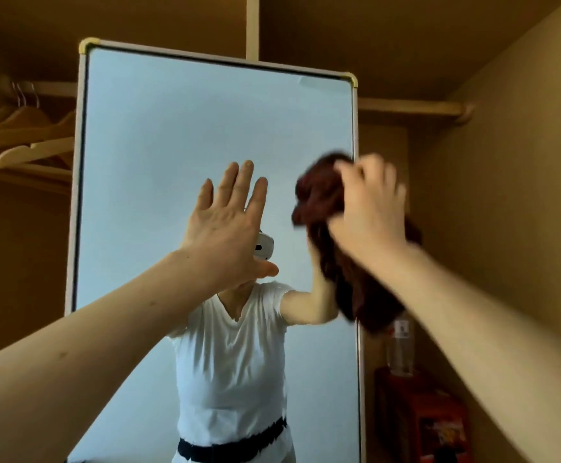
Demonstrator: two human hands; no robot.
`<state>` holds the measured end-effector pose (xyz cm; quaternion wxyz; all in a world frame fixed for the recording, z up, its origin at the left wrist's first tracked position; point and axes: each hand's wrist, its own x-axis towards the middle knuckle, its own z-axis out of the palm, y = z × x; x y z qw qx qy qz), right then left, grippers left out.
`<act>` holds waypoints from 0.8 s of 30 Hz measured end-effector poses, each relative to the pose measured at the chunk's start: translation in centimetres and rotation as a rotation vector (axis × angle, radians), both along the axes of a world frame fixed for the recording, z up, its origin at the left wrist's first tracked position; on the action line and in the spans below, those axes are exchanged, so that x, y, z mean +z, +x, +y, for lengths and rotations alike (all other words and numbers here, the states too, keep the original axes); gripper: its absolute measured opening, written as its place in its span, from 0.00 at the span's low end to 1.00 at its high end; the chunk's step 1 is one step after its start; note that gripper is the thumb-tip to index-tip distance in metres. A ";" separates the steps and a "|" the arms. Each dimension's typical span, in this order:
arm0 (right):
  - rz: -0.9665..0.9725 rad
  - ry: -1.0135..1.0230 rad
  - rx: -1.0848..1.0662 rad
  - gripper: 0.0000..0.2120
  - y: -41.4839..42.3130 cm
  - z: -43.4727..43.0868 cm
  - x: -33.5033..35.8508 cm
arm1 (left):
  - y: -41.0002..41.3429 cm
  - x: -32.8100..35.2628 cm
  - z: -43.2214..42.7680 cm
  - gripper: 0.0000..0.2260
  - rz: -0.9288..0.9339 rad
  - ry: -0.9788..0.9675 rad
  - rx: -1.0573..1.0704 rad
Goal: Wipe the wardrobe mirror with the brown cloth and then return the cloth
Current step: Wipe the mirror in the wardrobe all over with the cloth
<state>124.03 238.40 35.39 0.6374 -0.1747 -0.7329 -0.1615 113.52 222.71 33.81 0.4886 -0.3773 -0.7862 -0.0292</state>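
A tall mirror [159,135] with a pale frame and yellow corner caps stands inside the wardrobe, leaning back. My left hand [229,225] lies flat against the glass at its middle, fingers straight and spread. My right hand [369,205] grips a bunched brown cloth [319,195] and holds it against the glass near the mirror's right edge. Part of the cloth hangs down below my wrist. The mirror reflects a person in a white T-shirt with a black belt.
Several wooden hangers [28,138] hang on a rail at the left. A rail [416,108] runs behind the mirror to the right wall. A clear plastic bottle [401,352] stands on a red box [423,419] at the lower right.
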 end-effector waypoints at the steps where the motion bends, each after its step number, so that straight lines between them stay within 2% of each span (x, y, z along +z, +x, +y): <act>1: 0.026 -0.026 0.009 0.28 -0.6 -0.3 3.1 | 0.0 0.0 -0.1 0.54 0.002 -0.003 -0.001; 3: 0.065 -0.039 0.019 0.25 -1.7 -1.1 6.4 | -0.2 0.0 0.0 0.54 0.010 -0.010 -0.001; 6: 0.083 0.082 0.079 0.26 -3.2 -2.2 3.3 | -0.3 0.0 0.0 0.53 0.006 -0.005 -0.014; 9: -0.042 0.255 0.219 0.31 -3.1 -2.0 -4.5 | -0.3 -0.2 -0.2 0.52 0.008 0.010 -0.053; 11: -0.161 0.348 0.268 0.32 -2.5 -1.0 -7.1 | -0.1 -0.2 -0.4 0.51 0.010 -0.003 -0.055; 13: -0.254 0.448 0.260 0.32 -2.0 -0.1 -6.5 | 0.0 -0.2 -0.5 0.52 0.004 -0.012 -0.050; 15: -0.267 0.514 0.224 0.31 -1.8 0.2 -3.8 | 0.0 -0.1 -0.5 0.54 0.003 -0.017 -0.052; 17: -0.167 0.464 0.185 0.30 -2.0 -0.1 0.0 | -0.4 -0.1 -0.5 0.54 0.024 -0.002 -0.078; 22: 0.126 0.094 0.139 0.27 -4.9 -3.1 7.9 | -1.5 -0.1 -2.1 0.46 0.070 0.044 -0.240; 24: 0.141 0.121 0.133 0.27 -5.6 -4.1 7.2 | -2.0 -0.1 -3.1 0.44 0.067 0.092 -0.240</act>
